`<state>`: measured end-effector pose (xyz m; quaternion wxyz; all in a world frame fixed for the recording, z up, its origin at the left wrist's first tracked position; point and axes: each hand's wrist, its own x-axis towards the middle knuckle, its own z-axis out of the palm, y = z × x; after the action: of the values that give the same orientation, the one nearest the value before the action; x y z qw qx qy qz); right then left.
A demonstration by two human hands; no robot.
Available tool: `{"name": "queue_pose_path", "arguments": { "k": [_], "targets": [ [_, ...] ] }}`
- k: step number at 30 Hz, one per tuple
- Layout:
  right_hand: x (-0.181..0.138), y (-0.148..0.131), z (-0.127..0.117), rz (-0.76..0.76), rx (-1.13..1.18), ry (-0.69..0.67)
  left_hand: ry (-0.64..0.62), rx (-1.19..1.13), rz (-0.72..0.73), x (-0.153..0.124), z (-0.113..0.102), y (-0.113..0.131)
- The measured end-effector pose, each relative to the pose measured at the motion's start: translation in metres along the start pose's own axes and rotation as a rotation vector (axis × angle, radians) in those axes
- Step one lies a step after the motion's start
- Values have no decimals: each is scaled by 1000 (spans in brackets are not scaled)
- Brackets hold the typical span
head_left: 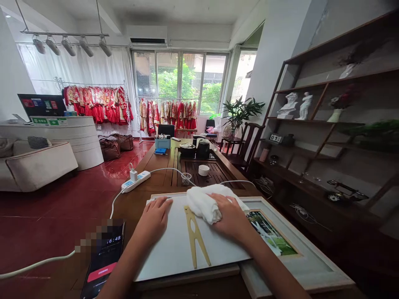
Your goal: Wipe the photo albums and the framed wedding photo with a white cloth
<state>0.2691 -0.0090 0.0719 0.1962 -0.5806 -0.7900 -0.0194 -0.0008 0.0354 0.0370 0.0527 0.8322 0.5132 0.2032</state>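
Observation:
A white board (168, 245) lies flat on the wooden table before me, with a gold A-shaped piece (192, 232) on its surface. My right hand (229, 218) is closed on a bunched white cloth (202, 203) at the board's upper right. At the upper left edge of the board rests my left hand (156, 218), its fingers stretched out and holding nothing. A framed picture (308, 253) with a wide pale border sits to the right, partly covered by the board, the cloth and my right forearm.
Left of the board are a phone (106, 257) and a white power strip (141, 182) with a cable. Farther along the table stand a white cup (203, 170), a glass (186, 179), a black kettle (203, 148) and a blue box (162, 142). Shelves (311, 120) line the right side.

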Motion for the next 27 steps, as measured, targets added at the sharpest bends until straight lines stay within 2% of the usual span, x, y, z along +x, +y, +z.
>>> {"name": "queue_pose_path", "arguments": {
  "k": [3,6,10,13,16,23,25,27],
  "targets": [
    [-2,-1,0,-17,-3,2,1,-3,-1,1,1,-1],
    [-5,-15,-2,-186,90,-77,2,-4,-6,0,2,-1],
    [-8,-40,-10,-467,273,-251,-20,12,-7,0,1,-2],
    [-9,-49,-16,-571,338,-323,-15,25,2,1,1,-3],
    [-8,-42,-15,-504,297,-294,-8,17,14,1,2,-4],
    [-4,-4,-3,-81,10,-25,26,-10,20,0,4,-4],
    [-4,0,-2,-62,-8,-2,29,-12,18,0,4,-4],
    [-5,-3,-2,-130,20,-33,33,-13,13,0,5,-4]
  ]
}}
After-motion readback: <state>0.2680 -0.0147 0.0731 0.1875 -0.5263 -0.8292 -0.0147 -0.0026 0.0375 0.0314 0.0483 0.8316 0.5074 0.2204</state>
